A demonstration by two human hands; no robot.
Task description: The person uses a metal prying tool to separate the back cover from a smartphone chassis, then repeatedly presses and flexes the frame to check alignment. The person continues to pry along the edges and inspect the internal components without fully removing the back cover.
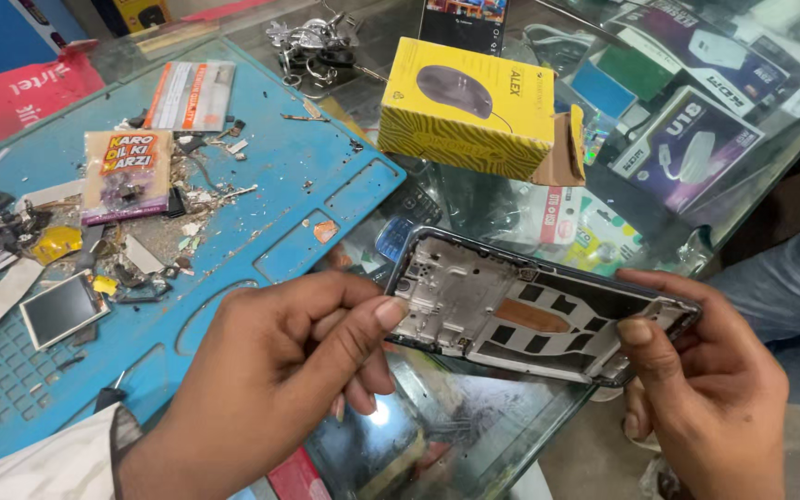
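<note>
Two bare hands hold a stripped phone frame (534,310) over a glass counter (474,426) at the lower centre of the frame. The left hand (280,370), lower left of centre, is closed in a pinch: its thumb presses the frame's near left end while the curled fingers sit beneath it. The right hand (710,389), at lower right, grips the frame's opposite end, thumb on top of the edge and fingers wrapped behind. The frame lies almost flat, tilted slightly down to the right, its inner side up, showing bare grey metal on the left, black pads and a copper-coloured strip in the middle.

A blue work mat (261,194) fills the left half of the picture, littered with small parts, screws and scraps. A small pink-and-tan packet (127,176) rests on it at upper left, and a small screen (62,308) lies at the left edge. A yellow box (465,111) picturing a mouse stands at upper centre, just beyond the frame. Packaged accessories (687,148) show beneath the glass at upper right. A pile of metal keys (312,46) sits at the top centre.
</note>
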